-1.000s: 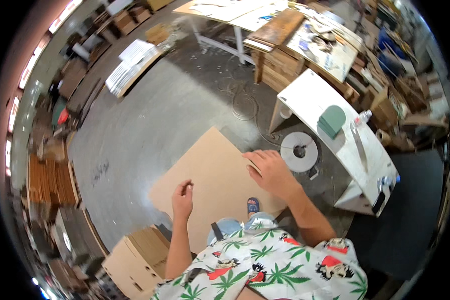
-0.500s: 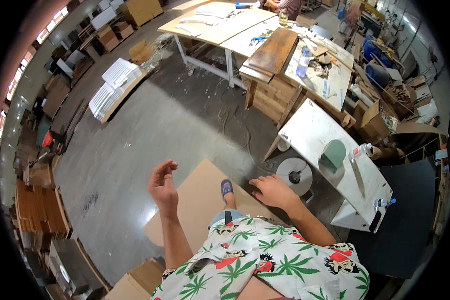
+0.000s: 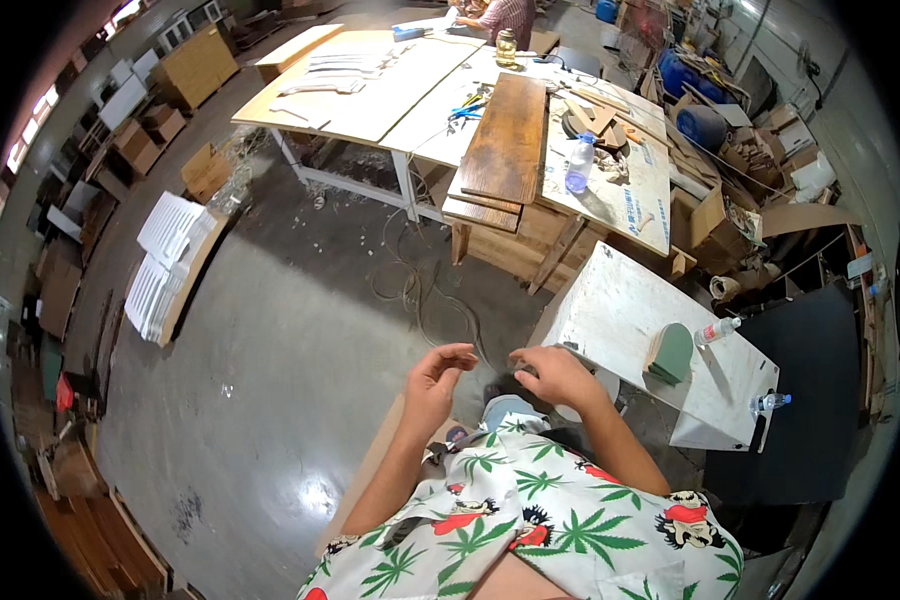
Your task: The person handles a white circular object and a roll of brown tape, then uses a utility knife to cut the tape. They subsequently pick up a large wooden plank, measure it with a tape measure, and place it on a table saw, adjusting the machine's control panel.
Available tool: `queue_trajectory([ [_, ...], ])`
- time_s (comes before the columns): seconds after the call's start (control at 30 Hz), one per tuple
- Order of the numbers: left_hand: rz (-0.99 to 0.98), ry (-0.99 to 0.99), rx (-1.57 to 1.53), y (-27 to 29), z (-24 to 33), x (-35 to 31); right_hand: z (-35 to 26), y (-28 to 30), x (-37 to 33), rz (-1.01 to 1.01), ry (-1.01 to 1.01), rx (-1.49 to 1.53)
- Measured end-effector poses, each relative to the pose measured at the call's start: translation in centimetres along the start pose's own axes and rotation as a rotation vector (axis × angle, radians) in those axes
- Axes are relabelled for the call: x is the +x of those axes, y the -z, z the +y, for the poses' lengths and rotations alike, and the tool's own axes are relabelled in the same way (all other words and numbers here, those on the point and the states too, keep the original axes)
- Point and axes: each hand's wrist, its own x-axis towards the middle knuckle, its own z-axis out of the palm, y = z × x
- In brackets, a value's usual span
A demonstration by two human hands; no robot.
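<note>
My left hand (image 3: 432, 392) hangs in the air in front of my body, fingers loosely bent and thumb apart, holding nothing. A short gap separates it from my right hand (image 3: 558, 376), which is also open, with bent fingers and nothing in it. Nearest to the right hand is a white box-shaped bench (image 3: 610, 312). On its top rest a stack of green arch-shaped pads (image 3: 671, 354) and a clear bottle (image 3: 718, 330). Another small bottle (image 3: 770, 403) with a blue cap is at its near end.
Ahead stands a worktable (image 3: 370, 110) with white curved pieces, a dark wooden board (image 3: 505, 135) and a water bottle (image 3: 580, 165). A cable (image 3: 420, 290) loops on the floor. Stacked white pieces (image 3: 170, 240) lie at left. Another person (image 3: 505, 18) is at the far table. Cardboard (image 3: 375, 450) is underfoot.
My left hand has moved right, closer to my right hand. The view has shifted, bringing the worktable and white bench nearer and turning them leftward; less of the floor cardboard shows.
</note>
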Motion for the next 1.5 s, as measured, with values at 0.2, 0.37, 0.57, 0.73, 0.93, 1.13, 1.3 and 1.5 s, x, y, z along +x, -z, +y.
queue_trajectory([
  [0.2,-0.100,0.074,0.070,3.3,-3.5,12.8,12.5,-1.4,16.9,0.324,-0.001,0.219],
  [0.37,-0.051,0.043,0.181,8.0,-8.7,26.8,24.4,0.5,34.5,0.679,-0.122,0.230],
  [0.57,-0.045,0.114,0.213,10.5,-9.3,40.5,29.3,1.9,46.9,0.905,-0.483,0.260],
  [0.73,-0.112,0.213,0.261,12.7,-13.7,51.5,30.8,1.3,50.6,1.016,-0.631,0.244],
  [0.93,-0.172,0.262,0.318,13.5,-22.2,63.4,28.5,1.6,51.5,0.982,-0.742,0.207],
  [1.13,-0.286,0.612,0.100,14.4,-24.1,69.4,26.1,1.3,52.9,0.899,-0.878,0.193],
  [1.3,-0.437,0.673,0.172,15.8,-22.9,71.8,23.8,0.0,54.9,0.901,-0.891,0.208],
  [1.5,-0.520,0.443,0.203,17.0,-26.4,71.3,22.0,0.7,56.3,0.883,-0.961,0.273],
])
